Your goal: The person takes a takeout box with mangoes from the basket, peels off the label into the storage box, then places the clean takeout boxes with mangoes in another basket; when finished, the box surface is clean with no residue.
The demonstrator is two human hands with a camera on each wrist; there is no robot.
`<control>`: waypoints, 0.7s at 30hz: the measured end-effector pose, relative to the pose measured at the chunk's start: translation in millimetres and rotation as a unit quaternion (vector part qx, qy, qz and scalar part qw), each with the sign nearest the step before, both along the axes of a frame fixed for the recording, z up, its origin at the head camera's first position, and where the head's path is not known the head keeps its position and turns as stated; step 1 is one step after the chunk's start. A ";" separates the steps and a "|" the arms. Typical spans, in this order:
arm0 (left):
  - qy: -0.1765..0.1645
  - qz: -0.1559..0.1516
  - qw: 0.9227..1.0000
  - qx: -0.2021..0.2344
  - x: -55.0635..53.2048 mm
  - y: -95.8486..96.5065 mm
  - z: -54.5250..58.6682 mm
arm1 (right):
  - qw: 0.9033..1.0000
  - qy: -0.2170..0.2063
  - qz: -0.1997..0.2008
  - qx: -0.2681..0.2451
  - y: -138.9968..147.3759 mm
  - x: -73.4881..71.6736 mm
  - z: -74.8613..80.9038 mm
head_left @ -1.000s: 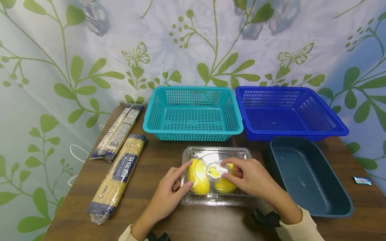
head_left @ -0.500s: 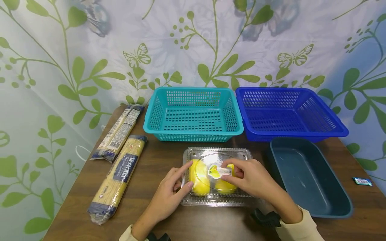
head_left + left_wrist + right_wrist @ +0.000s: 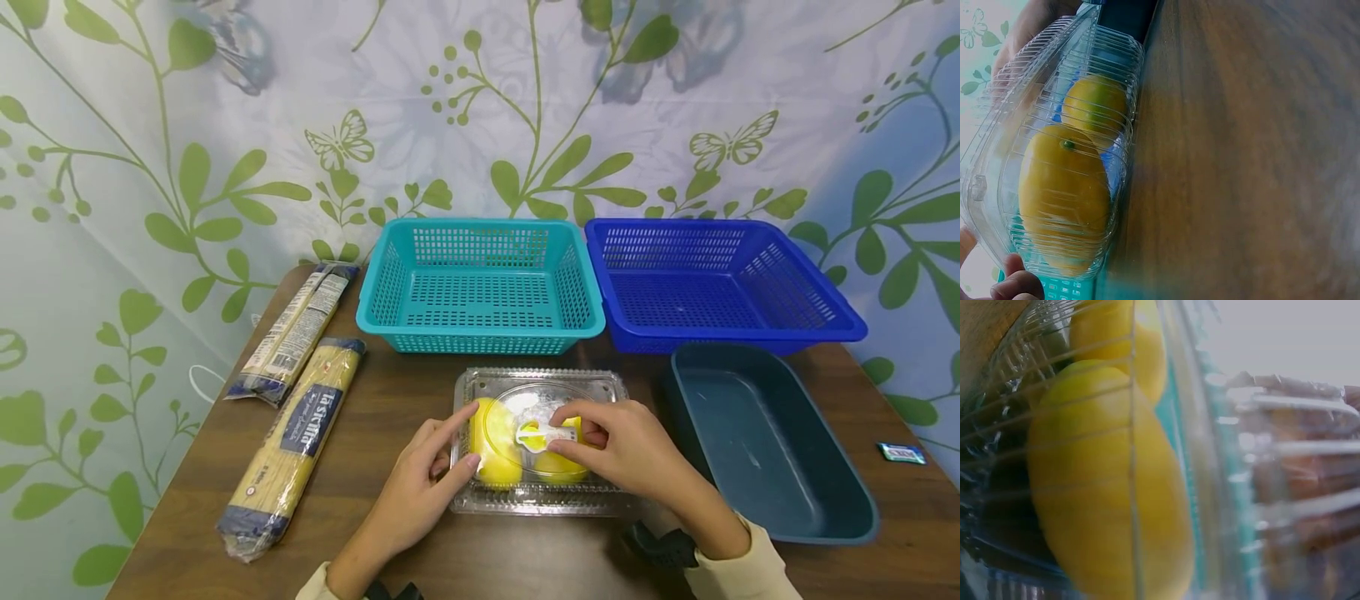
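Observation:
A clear plastic clamshell box (image 3: 540, 504) of yellow mangoes (image 3: 497, 468) lies on the table in front of me. On its lid is a white sticker (image 3: 529, 437) with a yellow fruit print, and my right hand (image 3: 626, 437) pinches its right part between thumb and forefinger. My left hand (image 3: 420, 471) holds the box steady from its left side, forefinger and thumb stretched onto the lid. Through the ribbed wall, a mango (image 3: 1063, 194) shows large in the left wrist view. The right wrist view has another mango (image 3: 1110, 487) close up, blurred; the pinching fingertips are hidden there.
Behind the box stand a turquoise basket (image 3: 480, 340) and a blue basket (image 3: 735, 337). A dark teal tub (image 3: 765, 433) is right of it. Two spaghetti packs, one back-side up (image 3: 296, 329) and one front-up (image 3: 300, 442), lie left. A small wrapped packet (image 3: 902, 452) sits far right.
The sticker has bent and tilted in my right fingers, so its print now looks narrower and partly glared over. Both hands stay almost where they were; the box has not moved.

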State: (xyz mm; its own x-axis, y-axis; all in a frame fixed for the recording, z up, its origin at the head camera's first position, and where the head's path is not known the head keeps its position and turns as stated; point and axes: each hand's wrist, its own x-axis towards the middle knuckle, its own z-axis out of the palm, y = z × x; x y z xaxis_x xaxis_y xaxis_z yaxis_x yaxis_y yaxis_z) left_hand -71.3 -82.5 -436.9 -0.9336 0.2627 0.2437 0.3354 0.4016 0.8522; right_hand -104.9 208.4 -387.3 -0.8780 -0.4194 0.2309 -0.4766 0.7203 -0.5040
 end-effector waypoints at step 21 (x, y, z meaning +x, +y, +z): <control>0.007 0.001 1.000 0.010 0.1 0.5 -0.5 | 0.993 0.049 0.003 -0.109 7.3 8.5 5.0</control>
